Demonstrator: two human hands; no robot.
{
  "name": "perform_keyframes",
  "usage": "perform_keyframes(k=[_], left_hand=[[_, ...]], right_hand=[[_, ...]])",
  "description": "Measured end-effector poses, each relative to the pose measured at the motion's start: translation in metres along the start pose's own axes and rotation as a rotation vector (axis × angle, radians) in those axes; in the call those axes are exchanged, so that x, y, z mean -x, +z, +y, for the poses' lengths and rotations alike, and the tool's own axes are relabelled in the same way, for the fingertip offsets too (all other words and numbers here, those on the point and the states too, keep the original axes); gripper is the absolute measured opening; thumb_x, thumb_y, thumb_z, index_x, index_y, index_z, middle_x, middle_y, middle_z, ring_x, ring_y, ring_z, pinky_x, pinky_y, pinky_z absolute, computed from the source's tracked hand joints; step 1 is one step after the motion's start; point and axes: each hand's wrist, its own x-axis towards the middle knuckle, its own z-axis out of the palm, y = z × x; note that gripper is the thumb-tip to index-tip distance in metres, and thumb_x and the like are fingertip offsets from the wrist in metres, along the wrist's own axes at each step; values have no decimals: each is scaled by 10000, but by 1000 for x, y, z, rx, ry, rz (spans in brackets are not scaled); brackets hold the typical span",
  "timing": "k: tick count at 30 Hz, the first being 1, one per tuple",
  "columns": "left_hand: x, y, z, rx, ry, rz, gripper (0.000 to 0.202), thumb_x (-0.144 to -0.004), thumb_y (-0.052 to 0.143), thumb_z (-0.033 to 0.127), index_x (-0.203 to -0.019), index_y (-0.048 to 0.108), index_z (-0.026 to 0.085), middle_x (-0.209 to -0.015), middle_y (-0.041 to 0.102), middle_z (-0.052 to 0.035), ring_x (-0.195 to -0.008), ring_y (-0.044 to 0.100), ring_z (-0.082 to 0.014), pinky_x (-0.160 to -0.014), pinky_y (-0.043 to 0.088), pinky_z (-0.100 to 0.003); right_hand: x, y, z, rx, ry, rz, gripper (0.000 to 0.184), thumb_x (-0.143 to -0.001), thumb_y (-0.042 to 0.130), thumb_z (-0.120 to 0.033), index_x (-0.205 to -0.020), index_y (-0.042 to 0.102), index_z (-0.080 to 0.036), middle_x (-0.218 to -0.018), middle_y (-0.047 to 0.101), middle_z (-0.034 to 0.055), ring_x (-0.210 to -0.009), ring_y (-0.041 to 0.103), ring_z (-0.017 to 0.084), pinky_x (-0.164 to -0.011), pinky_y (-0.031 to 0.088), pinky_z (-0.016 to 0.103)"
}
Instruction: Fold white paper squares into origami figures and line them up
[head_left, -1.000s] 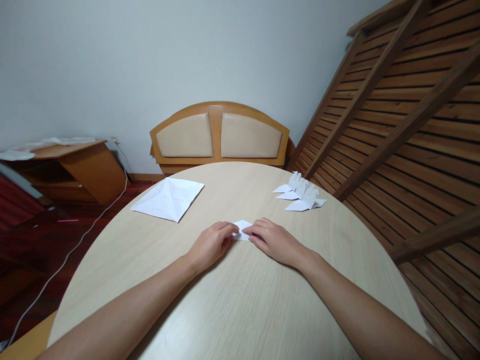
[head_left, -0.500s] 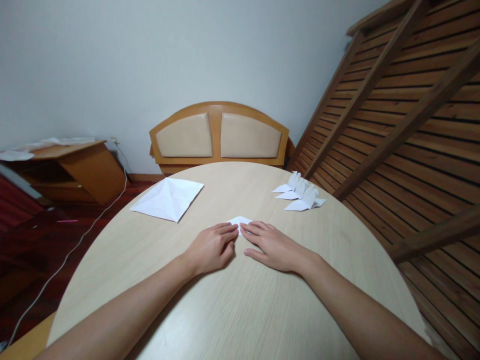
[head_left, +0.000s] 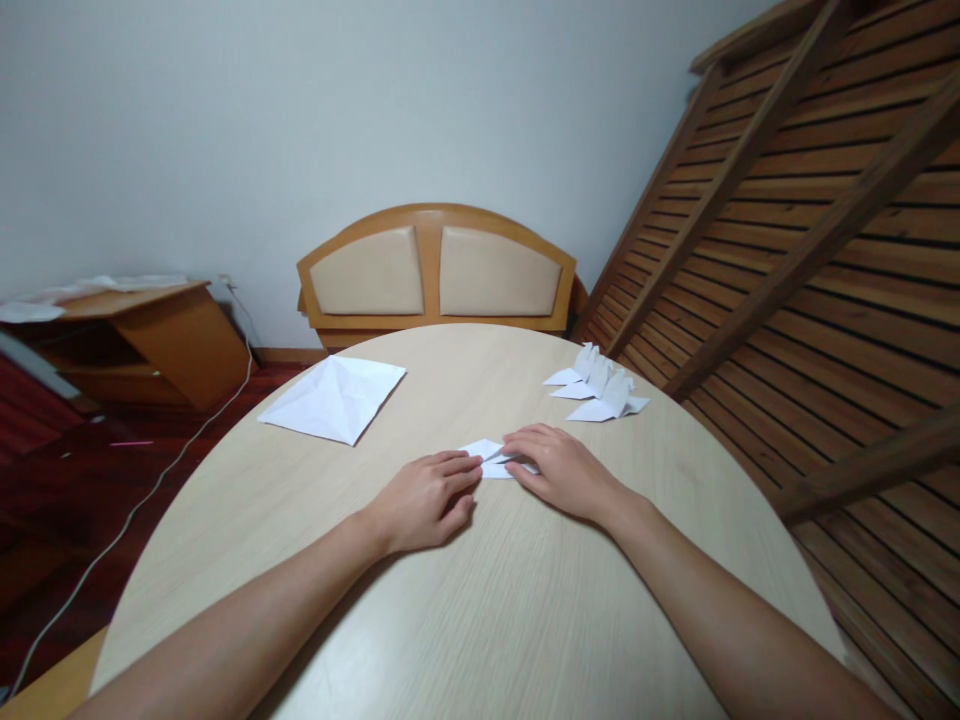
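Note:
A small piece of folded white paper lies on the round table, in front of me, partly covered by my hands. The fingers of my left hand lie flat over its left end, pressing it to the tabletop, with the thumb apart from it. My right hand has its fingers and thumb closed around the right side, where a flap stands slightly raised. Several folded paper birds stand in a row at the right back of the table. A creased white sheet lies at the left back.
The round wooden table reaches close to a headboard with two pale panels. A slatted wooden frame leans along the right. On the left are a low wooden cabinet and a white cable on the floor.
My right hand has moved slightly right and its thumb has come up to the paper, lifting a flap. More of the paper shows between the hands. The left hand has hardly moved.

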Motion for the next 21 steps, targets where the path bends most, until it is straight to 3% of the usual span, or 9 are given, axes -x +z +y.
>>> perform_keyframes(k=[5, 10, 15, 21], left_hand=[[0, -1, 2, 9, -16, 3, 355, -950, 483, 254, -1256, 640, 170, -1362, 637, -91, -1291, 567, -252, -1134, 442, -418], [1, 2, 0, 23, -30, 23, 359, -953, 493, 268, -1280, 626, 204, -1363, 640, -72, -1296, 566, -254, -1115, 461, -439], [1, 0, 1, 33, -5, 6, 352, -963, 487, 280, -1276, 628, 201, -1389, 621, -69, -1321, 549, -243, -1144, 431, -424], [0, -4, 4, 54, 70, -55, 370, -968, 492, 288, -1303, 610, 183, -1409, 605, -81, -1335, 537, -236, -1158, 408, -406]], right_hand=[[0, 5, -1, -38, 33, 13, 86, -943, 586, -238, -962, 661, -201, -959, 728, 50, -957, 656, 216, -968, 439, 405], [2, -1, 2, -14, 52, -49, 185, -942, 565, -233, -1073, 695, -223, -1036, 746, 69, -982, 672, 240, -887, 469, 373], [3, -4, 5, 15, 134, -65, 223, -970, 521, -265, -1031, 732, -223, -950, 760, 69, -876, 691, 231, -802, 488, 346], [3, 12, 3, -106, 83, 15, 330, -968, 562, -304, -1268, 633, -186, -1240, 690, 104, -1144, 622, 244, -985, 481, 395]])
